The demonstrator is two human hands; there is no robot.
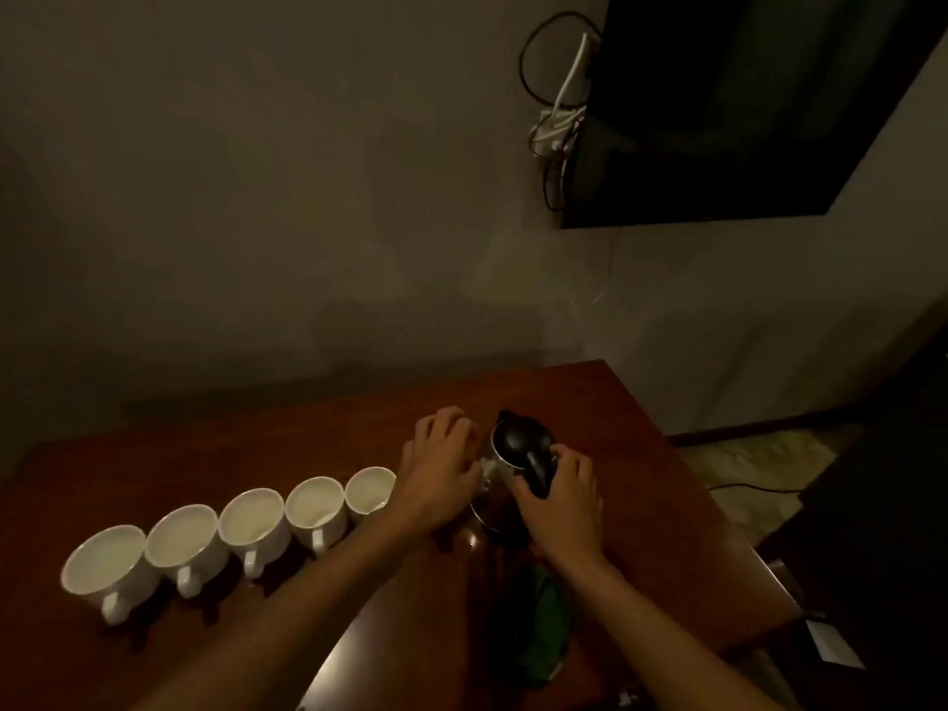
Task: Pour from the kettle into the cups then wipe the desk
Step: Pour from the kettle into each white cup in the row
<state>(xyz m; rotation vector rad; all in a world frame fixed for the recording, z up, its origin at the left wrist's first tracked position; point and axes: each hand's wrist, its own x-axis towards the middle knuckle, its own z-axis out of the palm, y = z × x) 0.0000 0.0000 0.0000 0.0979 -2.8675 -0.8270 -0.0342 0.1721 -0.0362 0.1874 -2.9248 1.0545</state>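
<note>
A steel kettle with a black lid stands upright on the reddish wooden desk at the right. My right hand is closed around its black handle. My left hand rests against the kettle's left side, fingers curled over something pale I cannot make out. Several white cups stand in a diagonal row to the left, handles toward me; whether they hold liquid is unclear. A green cloth lies on the desk under my right forearm.
A dark wall-mounted screen hangs at the upper right with cables and a white power strip beside it. The desk's right edge drops to the floor, where a black cable runs. The room is dim.
</note>
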